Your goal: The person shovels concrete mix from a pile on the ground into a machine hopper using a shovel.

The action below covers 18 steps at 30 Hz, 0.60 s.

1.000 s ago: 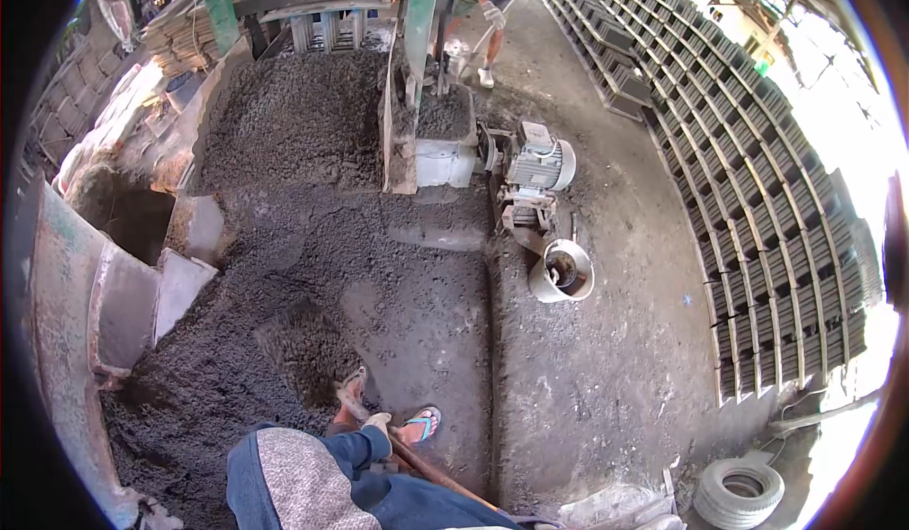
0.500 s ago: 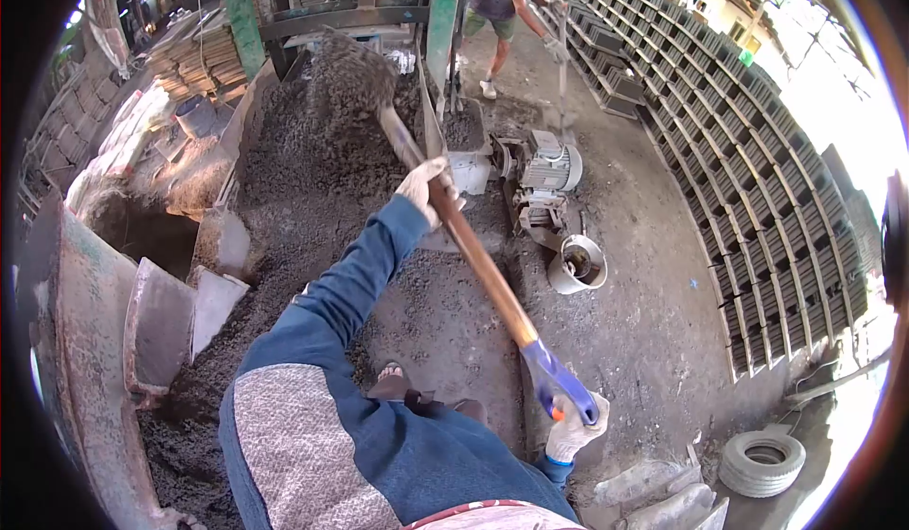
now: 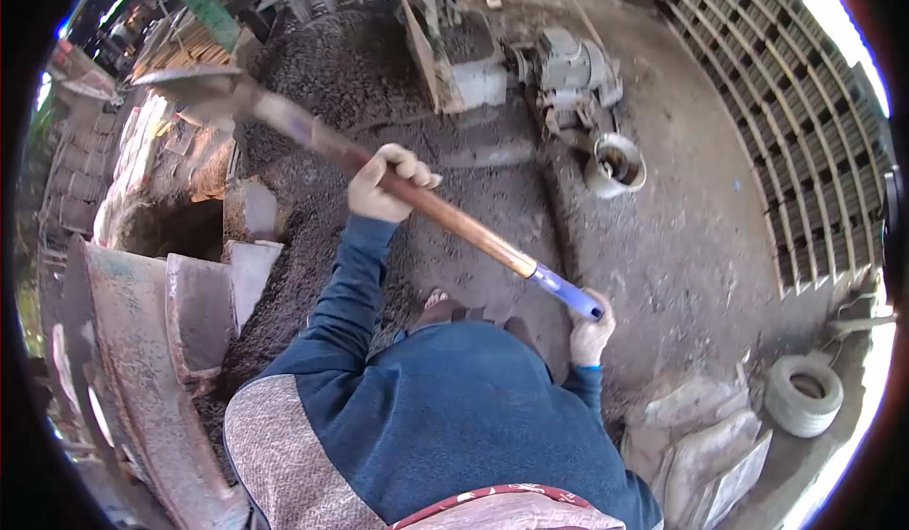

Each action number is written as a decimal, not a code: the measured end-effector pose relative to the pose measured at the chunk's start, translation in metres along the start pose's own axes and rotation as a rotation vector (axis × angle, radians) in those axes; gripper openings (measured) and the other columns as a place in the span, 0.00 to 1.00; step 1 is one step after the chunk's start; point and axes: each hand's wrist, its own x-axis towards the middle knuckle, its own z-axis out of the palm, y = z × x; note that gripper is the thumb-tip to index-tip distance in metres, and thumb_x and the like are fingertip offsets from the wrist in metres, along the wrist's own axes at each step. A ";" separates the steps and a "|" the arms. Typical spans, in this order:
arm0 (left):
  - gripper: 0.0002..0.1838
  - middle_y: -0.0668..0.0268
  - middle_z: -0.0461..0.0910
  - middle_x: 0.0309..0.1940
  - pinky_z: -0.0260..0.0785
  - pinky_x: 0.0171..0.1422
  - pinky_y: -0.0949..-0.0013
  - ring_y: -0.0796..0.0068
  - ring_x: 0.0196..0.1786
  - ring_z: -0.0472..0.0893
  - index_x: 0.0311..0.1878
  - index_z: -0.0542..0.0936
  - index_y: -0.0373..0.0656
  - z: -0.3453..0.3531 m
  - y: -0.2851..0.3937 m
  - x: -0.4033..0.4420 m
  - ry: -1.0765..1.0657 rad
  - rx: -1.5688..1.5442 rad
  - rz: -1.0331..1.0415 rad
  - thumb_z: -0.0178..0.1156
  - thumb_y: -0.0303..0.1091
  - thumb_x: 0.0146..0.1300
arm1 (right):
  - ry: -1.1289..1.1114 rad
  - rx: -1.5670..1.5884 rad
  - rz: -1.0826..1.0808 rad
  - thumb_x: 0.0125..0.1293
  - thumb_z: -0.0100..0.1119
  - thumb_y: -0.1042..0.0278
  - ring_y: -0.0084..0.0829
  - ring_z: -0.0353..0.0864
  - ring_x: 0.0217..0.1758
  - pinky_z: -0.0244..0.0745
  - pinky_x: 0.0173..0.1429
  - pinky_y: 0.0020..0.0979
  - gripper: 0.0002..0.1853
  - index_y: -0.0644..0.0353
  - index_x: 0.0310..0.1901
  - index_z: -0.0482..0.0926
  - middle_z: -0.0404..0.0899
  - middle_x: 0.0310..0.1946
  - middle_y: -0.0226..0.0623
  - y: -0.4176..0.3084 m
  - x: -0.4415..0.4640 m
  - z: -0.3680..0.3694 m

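Observation:
A shovel (image 3: 464,225) with a wooden shaft and a purple handle slants across the view, gripped in both gloved hands. My left hand (image 3: 381,186) is wrapped round the shaft towards the blade. At the other end, my right hand (image 3: 591,331) closes on the purple grip. The blade (image 3: 194,83) is raised at the upper left, seen nearly edge-on and a little blurred; I cannot tell whether it carries anything. Dark grey, crumbly mix (image 3: 331,66) lies heaped to the right of the blade.
An electric motor (image 3: 568,64) and a white bucket (image 3: 615,165) stand right of the mix. A dark opening (image 3: 185,232) and rusty metal sheets (image 3: 142,341) are at left. Racks of tiles (image 3: 767,85) line the right side, with a tyre (image 3: 803,395) below.
The shovel blade has swung left from above the heap, and the shaft lies flatter. Both hands keep their hold. My view has tilted down, and the co-worker is mostly out of sight.

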 end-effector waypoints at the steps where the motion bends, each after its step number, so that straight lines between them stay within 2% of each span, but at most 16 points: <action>1: 0.16 0.70 0.74 0.33 0.66 0.61 0.46 0.64 0.43 0.76 0.41 0.76 0.50 -0.006 -0.004 -0.016 -0.127 0.014 0.010 0.60 0.53 0.65 | 0.014 0.175 0.120 0.66 0.66 0.66 0.27 0.82 0.43 0.79 0.51 0.32 0.12 0.65 0.45 0.82 0.84 0.41 0.36 0.028 0.005 -0.015; 2: 0.18 0.71 0.71 0.34 0.65 0.63 0.45 0.66 0.45 0.74 0.44 0.76 0.51 -0.011 -0.011 -0.035 -0.203 0.023 -0.040 0.61 0.54 0.65 | 0.029 0.186 0.075 0.67 0.65 0.67 0.26 0.82 0.41 0.79 0.49 0.30 0.10 0.65 0.44 0.82 0.84 0.38 0.35 0.040 0.008 -0.027; 3: 0.17 0.70 0.74 0.34 0.65 0.66 0.43 0.64 0.43 0.77 0.41 0.77 0.50 -0.008 -0.025 -0.059 -0.042 0.046 -0.073 0.61 0.53 0.64 | 0.114 0.158 0.097 0.67 0.63 0.69 0.24 0.81 0.32 0.78 0.38 0.28 0.07 0.64 0.41 0.82 0.83 0.31 0.33 0.047 0.013 -0.037; 5: 0.15 0.67 0.77 0.31 0.66 0.66 0.40 0.59 0.41 0.79 0.36 0.77 0.49 0.003 -0.063 -0.099 0.420 -0.088 -0.094 0.61 0.51 0.65 | 0.099 0.189 0.381 0.65 0.61 0.73 0.23 0.77 0.23 0.72 0.28 0.26 0.03 0.63 0.38 0.81 0.80 0.25 0.31 0.027 0.015 -0.064; 6: 0.14 0.65 0.79 0.31 0.66 0.66 0.37 0.57 0.42 0.79 0.36 0.79 0.49 -0.010 -0.081 -0.116 0.535 -0.143 -0.129 0.62 0.49 0.64 | 0.080 0.254 0.337 0.64 0.66 0.72 0.21 0.75 0.20 0.69 0.23 0.25 0.05 0.63 0.37 0.80 0.79 0.25 0.31 0.041 0.015 -0.074; 7: 0.13 0.64 0.81 0.31 0.66 0.65 0.34 0.56 0.44 0.80 0.36 0.80 0.49 -0.026 -0.099 -0.130 0.647 -0.198 -0.160 0.63 0.48 0.64 | 0.035 0.204 0.349 0.62 0.65 0.76 0.20 0.74 0.19 0.68 0.22 0.24 0.04 0.63 0.36 0.79 0.79 0.23 0.30 0.047 0.016 -0.089; 9: 0.14 0.64 0.78 0.26 0.68 0.60 0.33 0.55 0.37 0.78 0.31 0.76 0.49 -0.036 -0.133 -0.134 0.991 -0.199 -0.233 0.60 0.47 0.66 | -0.036 0.104 0.436 0.60 0.66 0.76 0.20 0.74 0.18 0.68 0.22 0.24 0.06 0.63 0.35 0.77 0.77 0.21 0.29 0.025 0.018 -0.107; 11: 0.16 0.64 0.76 0.24 0.69 0.58 0.34 0.56 0.34 0.76 0.30 0.75 0.49 -0.047 -0.168 -0.125 1.230 -0.276 -0.321 0.58 0.48 0.67 | -0.057 0.076 0.536 0.59 0.67 0.76 0.20 0.74 0.17 0.67 0.21 0.24 0.07 0.63 0.36 0.77 0.77 0.20 0.29 0.008 0.012 -0.118; 13: 0.17 0.65 0.75 0.23 0.69 0.57 0.37 0.57 0.32 0.76 0.29 0.74 0.49 -0.083 -0.212 -0.123 1.369 -0.369 -0.450 0.56 0.49 0.69 | -0.053 0.060 0.633 0.58 0.68 0.76 0.20 0.74 0.16 0.67 0.20 0.25 0.08 0.63 0.36 0.77 0.76 0.20 0.30 0.001 0.003 -0.118; 14: 0.18 0.66 0.73 0.23 0.72 0.52 0.41 0.60 0.32 0.76 0.28 0.71 0.50 -0.084 -0.235 -0.116 1.372 -0.342 -0.512 0.57 0.49 0.70 | -0.036 0.063 0.679 0.58 0.68 0.76 0.21 0.74 0.16 0.67 0.20 0.25 0.08 0.63 0.35 0.77 0.76 0.19 0.30 -0.002 -0.009 -0.116; 18: 0.15 0.66 0.72 0.19 0.75 0.45 0.41 0.60 0.23 0.75 0.27 0.71 0.50 -0.123 -0.363 -0.132 1.370 -0.204 -0.856 0.58 0.45 0.68 | 0.059 -0.083 0.799 0.59 0.67 0.74 0.21 0.73 0.16 0.68 0.20 0.26 0.08 0.62 0.36 0.77 0.75 0.21 0.29 0.021 -0.063 -0.088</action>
